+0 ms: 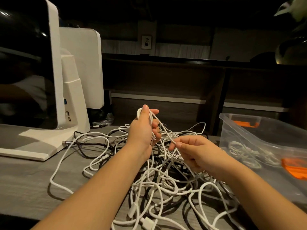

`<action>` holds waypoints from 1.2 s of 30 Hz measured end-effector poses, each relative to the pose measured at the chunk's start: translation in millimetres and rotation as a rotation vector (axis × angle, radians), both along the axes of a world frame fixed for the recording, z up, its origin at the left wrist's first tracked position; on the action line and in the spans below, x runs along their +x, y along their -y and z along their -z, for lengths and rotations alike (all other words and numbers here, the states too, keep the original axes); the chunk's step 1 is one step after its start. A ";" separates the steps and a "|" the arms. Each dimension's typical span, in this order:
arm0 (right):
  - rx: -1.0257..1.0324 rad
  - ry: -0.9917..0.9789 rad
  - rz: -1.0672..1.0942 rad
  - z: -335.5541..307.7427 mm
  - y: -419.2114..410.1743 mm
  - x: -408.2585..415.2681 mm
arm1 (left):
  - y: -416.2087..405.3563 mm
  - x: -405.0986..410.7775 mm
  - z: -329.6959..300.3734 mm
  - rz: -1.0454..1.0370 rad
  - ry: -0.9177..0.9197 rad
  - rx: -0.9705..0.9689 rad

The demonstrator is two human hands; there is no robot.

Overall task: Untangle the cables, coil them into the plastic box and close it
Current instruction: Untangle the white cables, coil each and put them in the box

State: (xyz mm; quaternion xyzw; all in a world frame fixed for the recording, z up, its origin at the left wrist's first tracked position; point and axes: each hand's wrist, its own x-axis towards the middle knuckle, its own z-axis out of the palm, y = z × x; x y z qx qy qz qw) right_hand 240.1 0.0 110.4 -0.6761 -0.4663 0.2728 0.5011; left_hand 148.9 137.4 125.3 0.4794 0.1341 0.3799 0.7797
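Observation:
A tangled heap of white and black cables (pixel 166 180) covers the grey desk in front of me. My left hand (pixel 142 128) is raised above the heap and grips a small coil of white cable (pixel 150 117) looped round its fingers. My right hand (pixel 196 151) pinches the same white strand (pixel 167 135) between thumb and forefinger, just right of the left hand. The clear plastic box (pixel 259 130) with orange latches stands open at the right, with several coiled white cables (pixel 245 153) lying inside.
A white monitor on a white stand (pixel 54 83) occupies the left of the desk (pixel 25 180), with a second white screen behind it. A black cable with a metal plug (pixel 69 142) lies by the stand's base. Dark shelving rises behind the desk.

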 end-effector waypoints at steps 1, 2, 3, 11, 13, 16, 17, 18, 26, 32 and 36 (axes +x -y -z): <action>-0.013 0.115 0.027 -0.5 0.3 -0.5 | 0.3 -0.1 -0.2 -0.004 -0.013 0.011; -0.024 0.257 0.055 -2.0 1.3 -1.2 | 0.2 0.3 -0.3 -0.016 -0.033 0.030; -0.024 0.395 0.075 -3.9 2.2 -2.6 | 0.3 0.5 -0.4 -0.034 -0.063 0.053; -0.230 1.018 0.234 -6.0 4.6 -1.7 | 3.0 0.4 -0.8 0.033 -0.242 0.172; -0.276 1.063 0.265 -3.6 3.2 -3.3 | 6.1 1.7 1.1 0.066 -0.270 0.193; -0.212 1.020 0.208 -0.1 -0.6 -8.3 | 7.5 2.3 2.0 0.114 -0.276 0.156; -0.173 0.998 0.169 0.3 -1.8 -10.7 | 7.6 1.8 1.5 0.123 -0.272 0.141; -0.140 0.983 0.137 0.4 -2.9 -12.8 | 7.2 1.1 1.1 0.126 -0.270 0.132; 0.144 0.921 0.096 -0.3 1.8 -6.4 | 5.6 1.7 5.4 0.107 -0.503 0.482; 0.338 0.811 0.213 -3.5 4.7 -3.6 | 11.2 -3.8 7.3 0.372 -0.749 0.593; 0.325 0.539 0.214 -2.4 3.5 -2.9 | 9.2 -9.3 5.8 0.657 -0.683 0.401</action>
